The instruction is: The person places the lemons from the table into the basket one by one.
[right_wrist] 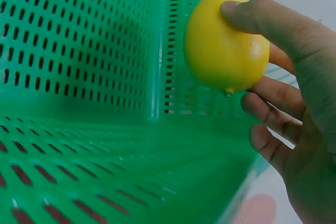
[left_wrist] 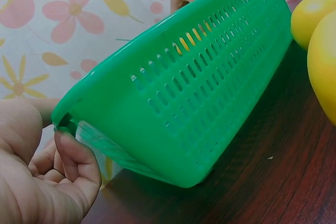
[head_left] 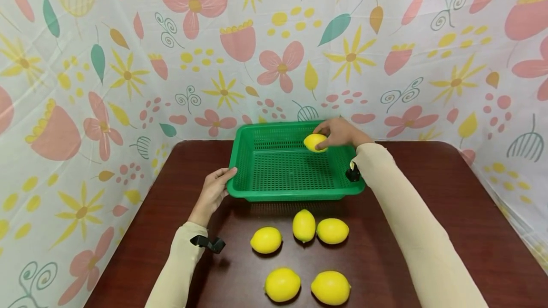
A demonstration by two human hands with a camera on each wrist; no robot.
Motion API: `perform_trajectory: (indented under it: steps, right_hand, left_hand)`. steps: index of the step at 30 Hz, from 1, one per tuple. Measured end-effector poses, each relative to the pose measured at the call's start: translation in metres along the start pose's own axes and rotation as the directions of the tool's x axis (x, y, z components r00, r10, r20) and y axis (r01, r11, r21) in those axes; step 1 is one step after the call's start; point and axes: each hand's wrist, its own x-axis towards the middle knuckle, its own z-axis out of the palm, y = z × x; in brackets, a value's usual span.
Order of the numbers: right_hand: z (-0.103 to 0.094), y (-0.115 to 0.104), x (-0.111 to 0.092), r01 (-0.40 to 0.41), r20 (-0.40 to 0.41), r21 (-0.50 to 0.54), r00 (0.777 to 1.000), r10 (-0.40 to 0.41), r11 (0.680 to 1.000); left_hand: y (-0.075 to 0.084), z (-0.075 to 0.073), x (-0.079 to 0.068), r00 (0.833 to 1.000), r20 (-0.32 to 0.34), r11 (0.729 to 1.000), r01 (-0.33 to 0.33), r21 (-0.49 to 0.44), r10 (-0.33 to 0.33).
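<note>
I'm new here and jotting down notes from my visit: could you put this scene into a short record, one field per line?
Container: green slotted plastic basket
Left hand: grips the basket's left rim
Right hand: holds a lemon between thumb and fingers
Held lemon: over the basket, toward its far right
Other lemons: five; three nearer the basket, two nearer the person
Surface: dark reddish-brown table
Backdrop: white cloth with flowers and leaves
</note>
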Motion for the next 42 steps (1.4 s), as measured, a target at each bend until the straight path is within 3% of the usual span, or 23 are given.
perform_trajectory:
  steps: [10, 22, 33, 42]
  right_hand:
    - [0.019, -0.002, 0.012, -0.076, 0.034, -0.131, 0.996, 0.082, 0.988]
    - [0.028, -0.004, 0.012, -0.126, 0.060, -0.269, 0.987, 0.147, 0.955]
    - [0.001, -0.015, 0.003, -0.028, 0.026, -0.247, 0.999, 0.036, 0.969]
    - [-0.017, -0.032, -0.038, 0.063, -0.098, -0.143, 0.992, -0.078, 0.988]
  left_hand:
    - [0.000, 0.000, 0.000, 1.000, 0.000, 1.000, -0.006, 0.001, 0.006]
    - [-0.002, 0.002, -0.001, 1.000, -0.004, 1.000, -0.004, -0.011, 0.003]
    - [-0.001, 0.000, 0.002, 1.000, -0.005, 1.000, -0.008, 0.000, 0.008]
    - [-0.003, 0.000, 0.002, 1.000, 0.003, 1.000, -0.010, -0.001, 0.010]
